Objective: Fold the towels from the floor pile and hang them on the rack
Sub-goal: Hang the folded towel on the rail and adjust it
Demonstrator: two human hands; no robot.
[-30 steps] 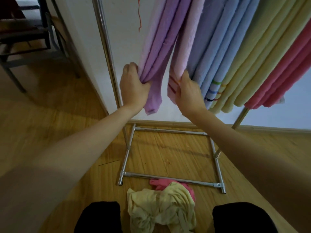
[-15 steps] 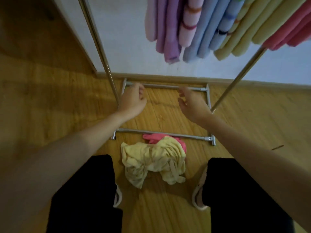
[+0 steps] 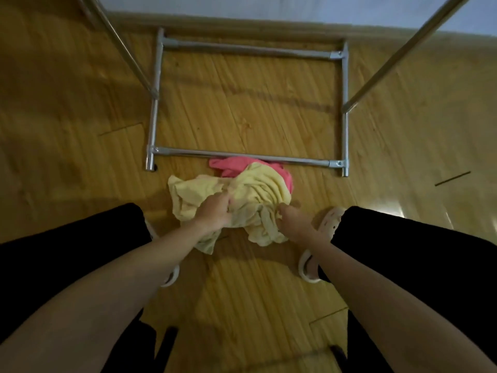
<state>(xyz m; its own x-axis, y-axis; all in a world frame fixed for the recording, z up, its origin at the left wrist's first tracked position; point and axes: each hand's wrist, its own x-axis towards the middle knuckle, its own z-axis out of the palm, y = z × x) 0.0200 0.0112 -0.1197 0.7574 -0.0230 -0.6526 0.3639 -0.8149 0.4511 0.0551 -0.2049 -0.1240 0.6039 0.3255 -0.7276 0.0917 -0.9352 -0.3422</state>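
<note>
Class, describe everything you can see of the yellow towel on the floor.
The yellow towel is pale, soft-looking cloth, crumpled into a loose, creased heap on the wooden floor, just in front of the rack base's near bar. It lies partly over a pink towel, which shows behind it. The left hand grips its middle folds; the right hand grips its right edge.

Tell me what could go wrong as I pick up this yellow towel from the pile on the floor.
Three possible snags. The yellow towel is bunched, and both the left hand and right hand grip crumpled folds, so it may come up twisted. The pink towel lies partly under it and could drag along. That pink towel also touches the rack's front base bar, so it might catch there.
</note>
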